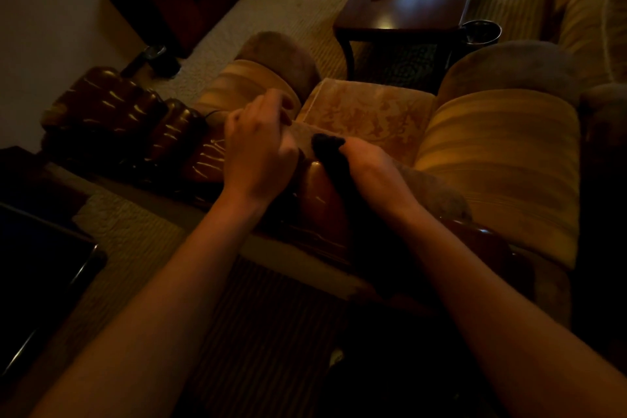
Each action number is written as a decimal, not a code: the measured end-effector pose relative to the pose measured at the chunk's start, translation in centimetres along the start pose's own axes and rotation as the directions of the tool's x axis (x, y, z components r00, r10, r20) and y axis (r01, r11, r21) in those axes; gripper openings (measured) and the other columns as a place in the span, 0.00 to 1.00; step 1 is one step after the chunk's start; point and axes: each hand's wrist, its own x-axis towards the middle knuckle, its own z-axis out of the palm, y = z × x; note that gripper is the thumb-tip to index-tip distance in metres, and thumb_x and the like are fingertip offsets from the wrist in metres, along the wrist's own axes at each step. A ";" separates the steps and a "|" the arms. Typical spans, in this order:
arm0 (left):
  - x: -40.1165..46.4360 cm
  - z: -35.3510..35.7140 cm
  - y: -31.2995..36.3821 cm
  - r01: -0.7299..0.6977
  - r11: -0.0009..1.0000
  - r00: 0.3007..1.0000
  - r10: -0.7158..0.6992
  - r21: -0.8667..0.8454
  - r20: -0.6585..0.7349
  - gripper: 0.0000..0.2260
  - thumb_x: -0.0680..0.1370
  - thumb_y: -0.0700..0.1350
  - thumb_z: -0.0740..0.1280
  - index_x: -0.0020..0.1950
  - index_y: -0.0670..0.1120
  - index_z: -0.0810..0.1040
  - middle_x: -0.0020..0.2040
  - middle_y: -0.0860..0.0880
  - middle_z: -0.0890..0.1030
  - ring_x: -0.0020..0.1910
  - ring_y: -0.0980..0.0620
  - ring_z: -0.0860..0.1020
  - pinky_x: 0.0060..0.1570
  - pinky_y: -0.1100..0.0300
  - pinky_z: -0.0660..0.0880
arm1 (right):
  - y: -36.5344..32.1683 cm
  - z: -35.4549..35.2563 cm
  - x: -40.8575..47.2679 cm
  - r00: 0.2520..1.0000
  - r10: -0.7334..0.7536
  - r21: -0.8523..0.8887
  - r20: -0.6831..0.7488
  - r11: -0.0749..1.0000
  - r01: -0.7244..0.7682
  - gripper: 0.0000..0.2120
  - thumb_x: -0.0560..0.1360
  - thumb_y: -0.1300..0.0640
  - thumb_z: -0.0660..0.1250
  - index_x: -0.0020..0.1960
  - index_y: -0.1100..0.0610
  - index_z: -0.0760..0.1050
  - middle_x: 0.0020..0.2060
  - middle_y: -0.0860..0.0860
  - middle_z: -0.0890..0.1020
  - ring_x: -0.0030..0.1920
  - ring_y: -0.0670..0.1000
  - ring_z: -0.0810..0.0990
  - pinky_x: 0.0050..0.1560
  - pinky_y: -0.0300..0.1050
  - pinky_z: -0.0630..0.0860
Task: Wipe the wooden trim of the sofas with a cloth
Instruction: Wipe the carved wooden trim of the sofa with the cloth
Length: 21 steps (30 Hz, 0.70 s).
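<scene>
The right hand (pixel 364 159) clutches a dark crumpled cloth (pixel 330 149) against the glossy carved wooden trim (pixel 317 193) atop the striped sofa's back. The left hand (pixel 259 146) rests beside it, fingers curled; whether they hold anything I cannot tell. Wiping seems underway; next comes a stroke along the rail.

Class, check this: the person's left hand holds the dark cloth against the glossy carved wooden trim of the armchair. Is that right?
Not quite. In the head view the right hand holds the dark cloth against the glossy carved wooden trim; the left hand grips something unclear beside it.

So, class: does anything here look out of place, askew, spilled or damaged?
Nothing stands out. The right hand grips a dark cloth on the glossy wooden trim, the left hand rests beside it. The coffee table is cluttered, but nothing has spilled.
</scene>
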 end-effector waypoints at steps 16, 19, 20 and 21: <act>0.3 0.5 -0.5 0.022 0.997 0.995 -0.014 -0.079 0.099 0.13 0.71 0.42 0.53 0.48 0.43 0.76 0.42 0.48 0.78 0.41 0.47 0.76 0.40 0.52 0.70 | 2.4 1.1 -3.3 0.981 -0.114 -0.046 -0.158 0.993 0.108 0.20 0.78 0.53 0.55 0.68 0.59 0.67 0.62 0.52 0.71 0.63 0.47 0.66 0.62 0.42 0.62; 0.4 0.5 -0.5 0.043 0.990 0.997 -0.035 -0.137 0.062 0.11 0.71 0.41 0.55 0.45 0.42 0.76 0.40 0.51 0.76 0.41 0.48 0.76 0.42 0.52 0.72 | 0.9 2.7 -3.4 0.912 -0.390 -0.189 -0.125 0.912 0.364 0.22 0.74 0.52 0.59 0.66 0.57 0.71 0.63 0.51 0.73 0.64 0.46 0.67 0.65 0.45 0.64; 0.4 0.4 -0.4 0.048 0.989 0.997 -0.040 -0.138 0.060 0.11 0.71 0.41 0.56 0.44 0.42 0.77 0.40 0.51 0.75 0.42 0.48 0.76 0.43 0.52 0.72 | 0.8 2.8 -2.5 0.906 -0.415 -0.228 -0.077 0.892 0.389 0.22 0.73 0.52 0.60 0.65 0.56 0.72 0.62 0.51 0.74 0.64 0.48 0.69 0.64 0.48 0.66; 0.4 0.4 -0.5 0.056 0.989 0.997 -0.048 -0.138 0.062 0.11 0.71 0.41 0.56 0.44 0.42 0.77 0.40 0.52 0.75 0.43 0.48 0.76 0.43 0.52 0.72 | 0.5 2.8 -1.4 0.912 -0.408 -0.255 -0.047 0.887 0.384 0.21 0.73 0.51 0.60 0.65 0.56 0.72 0.61 0.51 0.75 0.63 0.50 0.71 0.63 0.51 0.68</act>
